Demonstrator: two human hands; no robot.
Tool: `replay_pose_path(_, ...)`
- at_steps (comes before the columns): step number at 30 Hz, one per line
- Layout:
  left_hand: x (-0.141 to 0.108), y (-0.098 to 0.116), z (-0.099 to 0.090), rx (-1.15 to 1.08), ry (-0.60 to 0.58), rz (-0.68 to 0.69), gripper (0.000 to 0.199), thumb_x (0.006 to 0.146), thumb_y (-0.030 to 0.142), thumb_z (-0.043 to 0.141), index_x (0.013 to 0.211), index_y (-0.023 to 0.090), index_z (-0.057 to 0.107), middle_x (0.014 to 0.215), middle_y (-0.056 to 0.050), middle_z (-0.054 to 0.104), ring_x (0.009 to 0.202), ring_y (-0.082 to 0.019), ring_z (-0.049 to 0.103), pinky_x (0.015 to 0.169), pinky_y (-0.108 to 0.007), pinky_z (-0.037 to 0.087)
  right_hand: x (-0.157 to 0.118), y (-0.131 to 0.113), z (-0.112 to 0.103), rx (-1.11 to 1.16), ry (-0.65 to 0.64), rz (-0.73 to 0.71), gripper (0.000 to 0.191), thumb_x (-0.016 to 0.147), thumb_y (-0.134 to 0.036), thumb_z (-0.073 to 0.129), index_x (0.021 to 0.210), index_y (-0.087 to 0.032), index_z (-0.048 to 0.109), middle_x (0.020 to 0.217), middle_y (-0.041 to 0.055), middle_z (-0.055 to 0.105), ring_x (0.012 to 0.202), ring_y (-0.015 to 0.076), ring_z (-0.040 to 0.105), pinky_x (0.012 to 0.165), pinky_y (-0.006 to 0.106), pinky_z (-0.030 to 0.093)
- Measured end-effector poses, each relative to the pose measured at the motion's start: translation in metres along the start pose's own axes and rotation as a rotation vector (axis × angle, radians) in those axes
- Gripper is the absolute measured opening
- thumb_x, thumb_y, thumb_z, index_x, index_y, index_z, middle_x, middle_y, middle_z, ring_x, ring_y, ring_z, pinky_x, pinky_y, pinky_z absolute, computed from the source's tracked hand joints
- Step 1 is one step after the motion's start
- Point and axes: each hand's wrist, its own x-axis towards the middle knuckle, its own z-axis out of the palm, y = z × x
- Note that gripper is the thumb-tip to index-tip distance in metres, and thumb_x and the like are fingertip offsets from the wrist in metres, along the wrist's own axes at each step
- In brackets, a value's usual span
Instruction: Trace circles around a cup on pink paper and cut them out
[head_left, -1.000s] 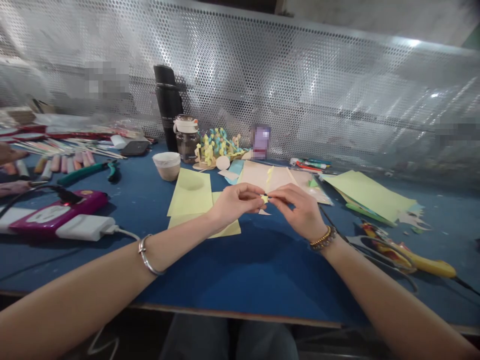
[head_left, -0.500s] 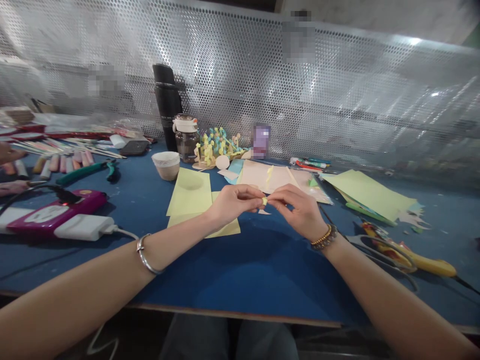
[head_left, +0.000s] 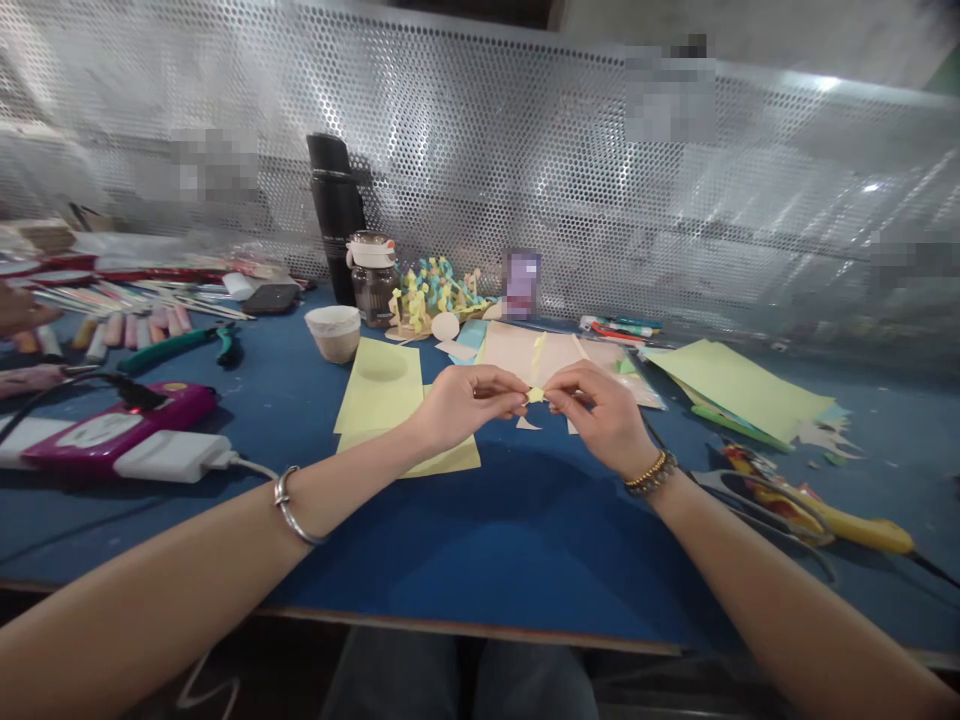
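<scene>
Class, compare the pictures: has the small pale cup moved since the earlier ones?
No. The pale cup stands in the same spot, judged against the black flask behind it.

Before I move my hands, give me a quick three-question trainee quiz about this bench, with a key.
1. What is between the fingertips of the left hand and right hand? (a) cup (b) pliers (c) small yellow piece
2. True or false: the silver bangle is on the right wrist.
3. Fill in left or right: the black flask stands to the ____ of the jar.
Key: 1 c; 2 false; 3 left
</scene>
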Motion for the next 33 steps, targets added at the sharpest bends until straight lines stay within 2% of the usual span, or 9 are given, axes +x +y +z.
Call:
replay_pose_path(4, -0.0031, 0.0008, 0.0016, 0.126, 0.059, 0.068, 0.018, 0.077, 0.032, 0.068, 0.085, 0.016, 0.070, 0.076, -0.004, 0.071, 0.071, -0.015, 0.068, 0.070, -0.026, 0.055, -0.0009, -0.0001, 0.0012, 0.109, -0.014, 0.078, 0.007, 0.087, -0.023, 0.058, 0.082, -0.019, 0.062, 0.083, 0.0016, 0.058, 0.068, 0.0112, 0.060, 0.058, 0.025, 0.052)
replay_pose_path(13, -0.0048, 0.0020, 0.0043, 0.226, 0.123, 0.118, 0.015, 0.080, 0.032, 0.064, 0.084, 0.018, 0.069, 0.077, -0.003, 0.072, 0.072, -0.016, 0.069, 0.072, -0.026, 0.056, -0.0018, -0.0038, 0.0055, 0.223, 0.004, 0.123, 0.009, 0.086, -0.025, 0.059, 0.080, -0.019, 0.061, 0.081, 0.0005, 0.059, 0.062, 0.0092, 0.061, 0.056, 0.024, 0.054)
replay_pose_path(27, -0.0033, 0.0034, 0.0089, 0.331, 0.137, 0.143, 0.013, 0.083, 0.029, 0.060, 0.082, 0.016, 0.063, 0.078, -0.002, 0.070, 0.074, -0.014, 0.069, 0.071, -0.023, 0.055, -0.0024, -0.0022, 0.0043, 0.120, 0.037, 0.062, 0.008, 0.085, -0.025, 0.061, 0.079, -0.020, 0.064, 0.083, 0.0010, 0.060, 0.065, 0.0100, 0.059, 0.055, 0.024, 0.054)
replay_pose_path(33, -0.0022, 0.0023, 0.0089, 0.437, 0.140, 0.212, 0.009, 0.085, 0.025, 0.058, 0.084, 0.017, 0.061, 0.077, 0.000, 0.068, 0.072, -0.013, 0.068, 0.069, -0.021, 0.053, -0.0023, -0.0013, 0.0068, 0.101, 0.052, 0.055, 0.009, 0.086, -0.024, 0.059, 0.080, -0.019, 0.063, 0.083, 0.0008, 0.060, 0.064, 0.0091, 0.059, 0.055, 0.022, 0.054)
